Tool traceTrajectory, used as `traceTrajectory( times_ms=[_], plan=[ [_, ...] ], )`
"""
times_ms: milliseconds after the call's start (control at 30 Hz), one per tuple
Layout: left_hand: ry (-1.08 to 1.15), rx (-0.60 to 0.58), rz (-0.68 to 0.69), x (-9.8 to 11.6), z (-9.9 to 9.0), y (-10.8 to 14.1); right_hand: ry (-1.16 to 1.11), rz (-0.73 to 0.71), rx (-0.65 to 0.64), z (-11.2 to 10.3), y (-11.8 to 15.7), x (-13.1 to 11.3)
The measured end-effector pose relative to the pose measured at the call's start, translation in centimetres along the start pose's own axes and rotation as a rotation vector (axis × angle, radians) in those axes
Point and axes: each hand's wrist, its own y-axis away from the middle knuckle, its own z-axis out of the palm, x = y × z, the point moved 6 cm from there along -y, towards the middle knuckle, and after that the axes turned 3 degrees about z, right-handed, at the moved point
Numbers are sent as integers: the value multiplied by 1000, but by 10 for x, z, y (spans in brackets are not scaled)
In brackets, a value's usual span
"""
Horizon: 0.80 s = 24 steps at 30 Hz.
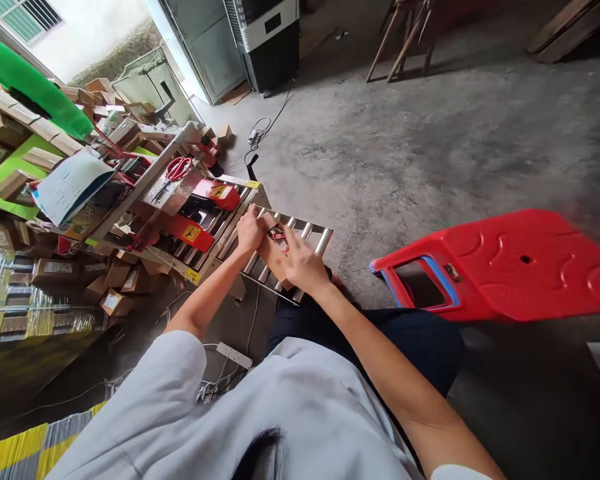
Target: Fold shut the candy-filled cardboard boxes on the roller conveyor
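Observation:
A small cardboard box (273,259) rests on the metal rollers (307,232) of a short conveyor in front of me. Its top is partly open, and something red and white (280,241) shows inside, too covered to name. My left hand (251,231) is closed on the box's left end. Over the right side of the box lies my right hand (304,265), its fingers bent against the flap by the opening. Just left of the box stands a carton sealing machine with red guards (193,232).
Red-handled scissors (179,169) lie on top of the machine. Many cartons (117,303) are heaped at the left. A red plastic stool (520,263) stands to my right. A power strip (234,355) and cables are on the floor below. An air cooler (267,47) stands by the door.

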Motion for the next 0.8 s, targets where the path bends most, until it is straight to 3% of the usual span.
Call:
traceTrajectory(
  times_ms=[67,167,200,300,367,467,533,633,700,800],
  plan=[
    [168,98,-62,-9,-5,6,13,-22,-145,20,9,0],
    [297,179,7,1,-10,34,-34,12,-180,25,14,7],
    [328,123,85,12,-9,46,-91,24,-184,22,13,10],
    [376,-191,380,54,1,90,-432,75,-202,9,9,27],
    [329,-324,472,70,6,110,-700,175,-101,-1,8,47],
    [236,-331,449,72,13,113,-866,379,211,-15,13,82],
    [177,-281,402,62,17,100,-875,464,299,-19,19,97],
    [38,-213,293,25,16,61,-884,535,280,-28,33,113],
    [-79,-186,188,-13,3,22,-867,602,319,-40,50,129],
    [-219,-182,19,-78,-33,-40,-827,717,445,-60,91,160]
  ],
)
